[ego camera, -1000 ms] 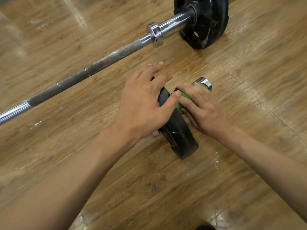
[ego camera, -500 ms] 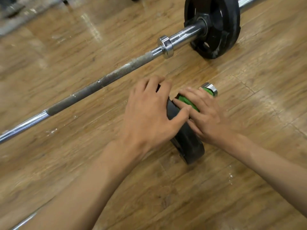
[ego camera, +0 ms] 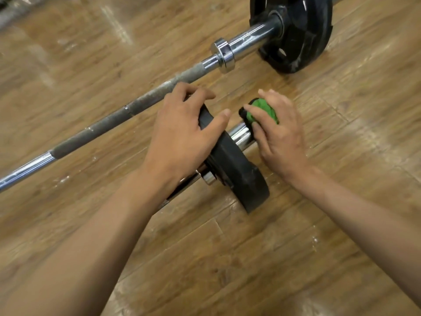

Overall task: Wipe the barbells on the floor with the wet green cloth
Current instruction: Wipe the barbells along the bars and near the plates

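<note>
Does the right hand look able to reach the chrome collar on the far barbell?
Probably yes: the right hand grips the green cloth at the near bar's end; only bare wooden floor separates it from the chrome collar.

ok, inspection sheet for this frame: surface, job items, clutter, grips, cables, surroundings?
surface: brown wooden plank floor, pale streaks.
job's things: near chrome barbell with black weight plate; crumpled green cloth round its sleeve end; long steel barbell behind, with large black plate.
clutter: nothing seen.
grips: left-hand grip holds the near plate's rim; right-hand grip holds the cloth on the sleeve.
cables: nothing seen.
surroundings: blurred grey strip top left, unclear.
</note>
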{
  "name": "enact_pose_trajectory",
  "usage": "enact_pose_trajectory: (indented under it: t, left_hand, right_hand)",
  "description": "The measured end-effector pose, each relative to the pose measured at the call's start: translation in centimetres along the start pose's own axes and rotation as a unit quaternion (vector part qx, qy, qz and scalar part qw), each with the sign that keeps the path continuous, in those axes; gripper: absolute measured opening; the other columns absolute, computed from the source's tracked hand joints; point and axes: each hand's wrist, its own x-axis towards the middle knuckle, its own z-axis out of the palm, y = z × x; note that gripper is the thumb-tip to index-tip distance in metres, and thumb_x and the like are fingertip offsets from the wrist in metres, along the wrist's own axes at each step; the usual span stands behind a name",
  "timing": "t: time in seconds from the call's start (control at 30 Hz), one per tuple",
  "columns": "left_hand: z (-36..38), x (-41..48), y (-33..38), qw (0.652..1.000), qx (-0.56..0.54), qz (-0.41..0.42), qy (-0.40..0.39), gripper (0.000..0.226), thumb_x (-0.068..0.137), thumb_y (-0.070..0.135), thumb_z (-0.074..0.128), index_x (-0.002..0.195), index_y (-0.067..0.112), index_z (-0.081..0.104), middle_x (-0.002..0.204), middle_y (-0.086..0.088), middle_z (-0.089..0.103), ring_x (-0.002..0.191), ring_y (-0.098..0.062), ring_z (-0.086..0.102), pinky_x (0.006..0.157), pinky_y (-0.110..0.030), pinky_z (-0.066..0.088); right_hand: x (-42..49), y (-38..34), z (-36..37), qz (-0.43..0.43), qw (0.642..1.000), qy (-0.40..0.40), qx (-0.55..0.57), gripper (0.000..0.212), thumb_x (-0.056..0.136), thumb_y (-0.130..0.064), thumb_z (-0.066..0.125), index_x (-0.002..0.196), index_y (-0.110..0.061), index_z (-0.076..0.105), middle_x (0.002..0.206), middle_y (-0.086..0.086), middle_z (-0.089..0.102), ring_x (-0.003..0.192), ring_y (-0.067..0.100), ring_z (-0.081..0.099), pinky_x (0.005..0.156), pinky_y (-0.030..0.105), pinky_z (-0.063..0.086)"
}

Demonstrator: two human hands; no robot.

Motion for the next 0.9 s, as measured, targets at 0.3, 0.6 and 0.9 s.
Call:
enact_pose_trajectory:
  t: [0.3,0.6,0.9]
  left_hand:
    - [0.5,-0.8,0.6,0.999,0.023,0.015,0.025,0.064,0.088,0.062,0.046,0.129,0.017,0.068,0.120,0.004,0.055,0.114,-0.019,0.048,0.099,-0.029,0.037]
    - [-0.6,-3.8,1.9,0.985,0.110,0.111,-0.068,0.076,0.090,0.077,0.036,0.147,0.030,0.056,0.151,0.000,0.050,0.130,-0.024,0.043,0.107,-0.037,0.032]
    - [0.6,-6.4,3.0,0.988,0.001,0.124,-0.090,0.096,0.080,0.079,0.055,0.155,0.019,0.047,0.162,-0.007,0.040,0.152,-0.023,0.033,0.124,-0.046,0.030]
  right_hand:
    - [-1.6,-1.4,0.6,-0.006,0.999,-0.007,0.031,0.035,0.110,-0.025,0.047,0.139,-0.013,0.064,0.148,0.019,0.055,0.144,0.037,0.045,0.120,0.057,0.030]
    - [-2.4,0.1,-4.0,-0.076,0.992,-0.098,0.014,0.039,0.109,-0.035,0.051,0.138,-0.015,0.065,0.143,0.018,0.059,0.132,0.039,0.056,0.116,0.055,0.035]
    - [-5.1,-1.0,-6.1,-0.121,0.982,-0.146,0.016,0.046,0.110,-0.046,0.041,0.141,-0.016,0.057,0.143,0.021,0.057,0.128,0.041,0.056,0.111,0.054,0.038]
